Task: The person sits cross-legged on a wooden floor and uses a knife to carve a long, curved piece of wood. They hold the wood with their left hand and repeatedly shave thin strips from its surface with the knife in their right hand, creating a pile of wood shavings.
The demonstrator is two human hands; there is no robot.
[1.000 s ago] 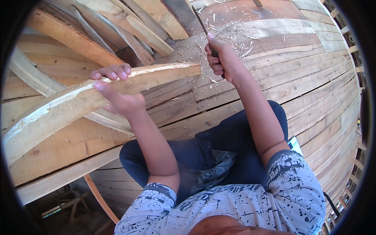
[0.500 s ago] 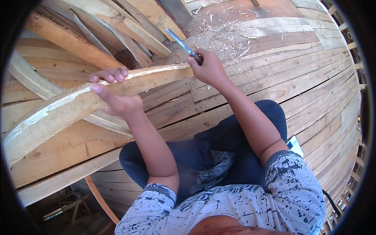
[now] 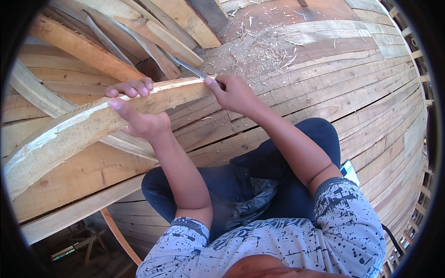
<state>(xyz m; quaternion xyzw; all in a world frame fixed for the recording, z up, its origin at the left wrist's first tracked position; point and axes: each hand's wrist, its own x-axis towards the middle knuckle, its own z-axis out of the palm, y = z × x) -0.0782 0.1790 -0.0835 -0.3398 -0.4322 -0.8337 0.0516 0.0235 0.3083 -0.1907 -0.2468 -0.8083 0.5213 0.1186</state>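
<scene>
I was shaving the near end of the curved wooden rib [image 3: 88, 123], which lay slanting across the hull planks [image 3: 324, 78] in front of my knees, and I judged the next stroke would need the blade kept shallow and pushed away from my steadying fingers. My left hand [image 3: 136, 113] was wrapped over the rib, fingers curled on its top edge and thumb beneath, while my right hand [image 3: 236, 95], arm stretched forward, was closed round the handle of the knife [image 3: 192, 70] with its blade at the rib's tip.

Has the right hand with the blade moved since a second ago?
Yes. The right hand came down-left off the shavings pile to the end of the curved timber.
</scene>
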